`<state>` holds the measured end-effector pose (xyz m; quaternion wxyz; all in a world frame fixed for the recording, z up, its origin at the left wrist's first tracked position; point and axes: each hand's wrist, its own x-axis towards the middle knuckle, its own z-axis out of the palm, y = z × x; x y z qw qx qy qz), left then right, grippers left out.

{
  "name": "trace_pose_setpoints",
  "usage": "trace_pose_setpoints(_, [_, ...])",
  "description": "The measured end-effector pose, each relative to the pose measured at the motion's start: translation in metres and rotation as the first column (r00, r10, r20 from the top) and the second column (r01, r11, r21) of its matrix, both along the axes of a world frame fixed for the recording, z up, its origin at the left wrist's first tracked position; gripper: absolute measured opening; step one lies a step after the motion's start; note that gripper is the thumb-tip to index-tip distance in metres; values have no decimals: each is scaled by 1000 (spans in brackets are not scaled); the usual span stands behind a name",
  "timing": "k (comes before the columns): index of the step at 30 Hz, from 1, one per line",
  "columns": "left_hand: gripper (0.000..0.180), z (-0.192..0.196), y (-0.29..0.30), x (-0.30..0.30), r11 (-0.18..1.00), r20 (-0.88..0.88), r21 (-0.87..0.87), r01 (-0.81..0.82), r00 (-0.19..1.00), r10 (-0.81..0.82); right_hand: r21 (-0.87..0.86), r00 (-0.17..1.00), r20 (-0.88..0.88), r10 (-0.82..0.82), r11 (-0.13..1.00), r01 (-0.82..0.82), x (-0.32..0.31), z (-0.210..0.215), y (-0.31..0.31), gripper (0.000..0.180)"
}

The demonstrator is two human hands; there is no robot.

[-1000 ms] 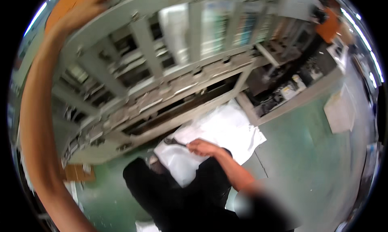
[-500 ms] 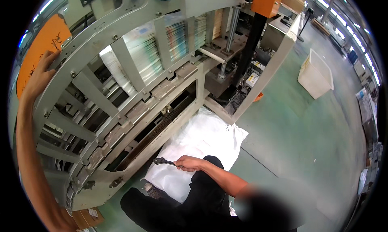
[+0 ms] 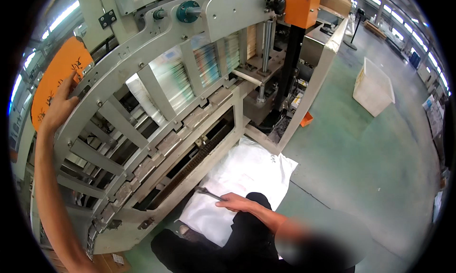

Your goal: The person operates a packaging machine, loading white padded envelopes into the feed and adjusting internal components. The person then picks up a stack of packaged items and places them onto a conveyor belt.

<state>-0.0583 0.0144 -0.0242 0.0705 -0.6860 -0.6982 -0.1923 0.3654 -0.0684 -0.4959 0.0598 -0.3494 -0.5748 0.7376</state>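
Note:
My left hand (image 3: pixel 60 104) rests at the edge of an orange board (image 3: pixel 59 83) with dark handwriting, beside the curved grey rail of a machine (image 3: pixel 124 61). Its fingers are stretched out and partly apart, with the index finger touching the board; nothing shows in its grasp. Low over my knee, my right hand (image 3: pixel 236 202) is closed around the handle of an adjustable wrench (image 3: pixel 210 193). The wrench's jaw end points left and slightly up, above a white sack (image 3: pixel 223 173) on the floor. Behind the machine's slanted bars stand stacks of thin printed sheets (image 3: pixel 173 76).
An upright orange box (image 3: pixel 302 8) tops a black post (image 3: pixel 290 64) at the machine's right end. A pale frame (image 3: pixel 311 87) juts out there. On the green floor to the right stands a white bin (image 3: pixel 374 90). A cardboard box (image 3: pixel 111 262) lies at the lower left.
The whole view has shifted, so the machine sits lower and further right in it. The wrench's jaw end has tilted up in my right hand. My left hand stays at the orange board.

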Motion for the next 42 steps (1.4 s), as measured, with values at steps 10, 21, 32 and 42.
trace_pose_setpoints(10, [83, 36, -2, -26, 953, -122, -303, 25, 990, -65, 435, 930, -180, -321, 822, 368, 73, 105, 10, 41])
trace_pose_setpoints(21, [22, 28, -87, 95, 938, 338, 243, -247, 928, 157, 48, 353, -286, -891, 355, 934, 190, 463, -46, 25])
trace_pose_setpoints(32, [38, 127, -72, 648, 311, 948, -258, 915, 177, 265, -371, 362, -184, -914, 406, 835, 390, 580, -94, 43])
trace_pose_setpoints(42, [49, 160, -27, 894, 199, 933, -54, 979, -22, 359, -196, 429, 95, -898, 406, 892, 634, 645, -81, 42])
